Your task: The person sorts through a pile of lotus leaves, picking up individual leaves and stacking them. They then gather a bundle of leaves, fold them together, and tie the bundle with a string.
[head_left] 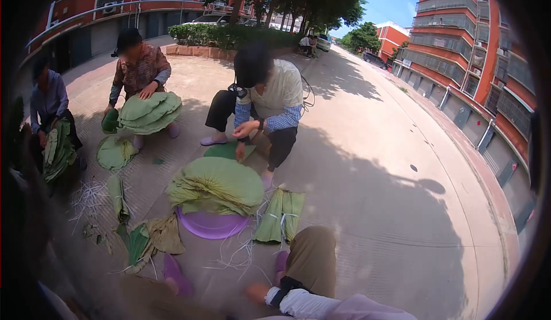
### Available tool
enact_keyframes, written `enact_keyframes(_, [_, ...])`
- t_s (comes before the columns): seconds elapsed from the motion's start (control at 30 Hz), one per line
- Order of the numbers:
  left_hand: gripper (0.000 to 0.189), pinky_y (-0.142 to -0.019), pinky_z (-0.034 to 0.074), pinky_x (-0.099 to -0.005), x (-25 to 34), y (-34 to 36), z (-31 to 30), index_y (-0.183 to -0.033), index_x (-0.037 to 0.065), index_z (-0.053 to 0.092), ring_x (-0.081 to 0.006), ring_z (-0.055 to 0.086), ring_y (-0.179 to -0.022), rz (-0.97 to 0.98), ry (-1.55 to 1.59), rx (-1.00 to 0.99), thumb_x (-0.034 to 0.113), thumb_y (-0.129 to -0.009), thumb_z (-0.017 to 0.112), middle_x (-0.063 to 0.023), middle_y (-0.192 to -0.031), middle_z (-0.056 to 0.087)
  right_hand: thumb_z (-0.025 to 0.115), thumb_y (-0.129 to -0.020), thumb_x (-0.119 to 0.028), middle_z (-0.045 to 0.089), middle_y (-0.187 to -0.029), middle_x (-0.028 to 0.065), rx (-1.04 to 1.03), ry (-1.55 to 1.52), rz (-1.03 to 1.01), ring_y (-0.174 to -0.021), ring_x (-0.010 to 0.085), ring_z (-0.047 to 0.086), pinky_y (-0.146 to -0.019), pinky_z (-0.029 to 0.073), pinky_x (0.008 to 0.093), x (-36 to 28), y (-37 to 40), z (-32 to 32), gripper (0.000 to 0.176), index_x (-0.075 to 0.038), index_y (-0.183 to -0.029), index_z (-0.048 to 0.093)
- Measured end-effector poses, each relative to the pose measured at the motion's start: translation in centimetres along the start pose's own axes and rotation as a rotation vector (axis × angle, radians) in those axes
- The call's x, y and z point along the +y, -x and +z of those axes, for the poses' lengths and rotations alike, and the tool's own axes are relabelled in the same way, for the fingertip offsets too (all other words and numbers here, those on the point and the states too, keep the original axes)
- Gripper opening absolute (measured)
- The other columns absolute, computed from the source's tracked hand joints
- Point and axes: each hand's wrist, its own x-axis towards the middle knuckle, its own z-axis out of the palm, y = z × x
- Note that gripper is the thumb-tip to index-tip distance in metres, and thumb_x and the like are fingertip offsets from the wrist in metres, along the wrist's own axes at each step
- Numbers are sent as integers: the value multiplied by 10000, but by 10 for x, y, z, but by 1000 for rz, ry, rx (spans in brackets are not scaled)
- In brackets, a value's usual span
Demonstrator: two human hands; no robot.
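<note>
My right hand (pixel 259 292) shows at the bottom edge, with a white sleeve and a dark wristband behind it. It hovers low over the pavement beside my bent knee (pixel 313 257); whether it holds anything is too small to tell. My left hand is out of view. A big round stack of green leaves (pixel 217 183) rests on a purple basin (pixel 211 226) in front of me. Two folded, tied leaf bundles (pixel 281 214) lie right of the basin, and loose white strings (pixel 240 253) trail between them and my hand.
A person in a cream top (pixel 267 93) squats behind the stack, handling a leaf. Another person (pixel 140 70) at the left holds a leaf pile (pixel 150 112); a third (pixel 50 102) sits far left. Leaf scraps (pixel 150 237) and strings (pixel 87 196) litter the paving. Sunlit pavement stretches right.
</note>
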Motion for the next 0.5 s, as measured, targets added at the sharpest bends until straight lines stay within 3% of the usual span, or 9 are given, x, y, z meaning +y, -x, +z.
enact_keyframes(0.17, [364,-1026,362,-442,-6,0,5,-1242,69,515,-318,434,-1231,23,13,1,298,-960,511,-132,-1279,509,553,-863,-214,675,-1133,215,-71,32,75,-1079,383,635,-950,485,442,4,-3,-38,382,-51,-1195,650])
enact_keyframes(0.23, [370,-1030,360,-446,-8,-1,6,-1250,72,514,-321,431,-1239,25,18,6,303,-961,513,-131,-1289,508,549,-865,-213,672,-1140,222,-145,-42,111,-1090,386,630,-958,480,443,-15,3,-18,387,-44,-1199,646])
enact_keyframes(0.3, [375,-1034,358,-449,-10,-4,6,-1258,76,513,-324,428,-1246,27,32,-8,309,-963,514,-130,-1298,507,548,-857,-195,668,-1138,227,-68,-151,106,-1091,398,623,-948,481,456,4,-11,9,376,-44,-1184,652])
enact_keyframes(0.33, [378,-1036,357,-451,-12,-5,7,-1261,78,512,-325,427,-1250,26,41,-5,312,-964,514,-129,-1302,506,580,-882,-258,689,-1093,198,-57,-64,55,-1012,396,652,-893,506,459,11,-14,14,380,-65,-1204,642])
enact_keyframes(0.5, [393,-1047,352,-460,-13,-5,9,-1280,88,510,-332,419,-1269,59,44,-7,326,-967,517,-126,-1325,504,591,-864,-259,688,-1109,190,-83,16,90,-1032,381,651,-914,502,451,1,-5,4,390,-70,-1200,647])
